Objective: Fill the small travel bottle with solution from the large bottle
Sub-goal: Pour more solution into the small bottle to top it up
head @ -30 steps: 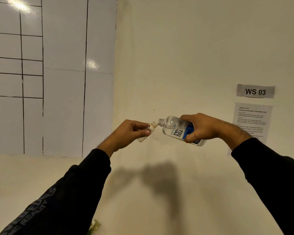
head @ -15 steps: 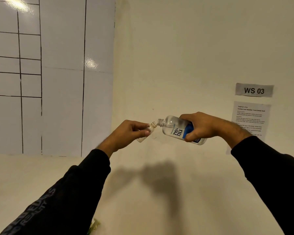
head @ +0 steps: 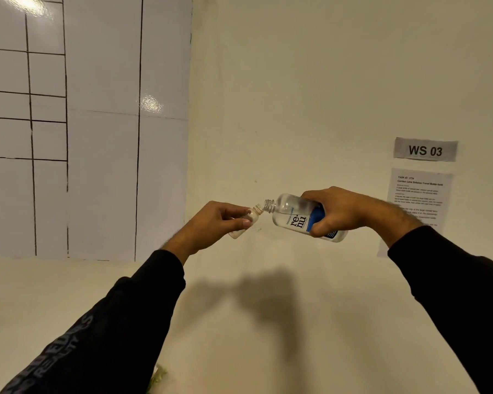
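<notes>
Overhead, large bottle mouth-to-mouth against small travel bottle.

Clear large bottle, blue-and-white label; black sleeves; cream wall

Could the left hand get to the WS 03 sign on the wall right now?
Probably not: the left hand grips the small travel bottle, and the right hand with the large bottle lies between it and the sign.
</notes>
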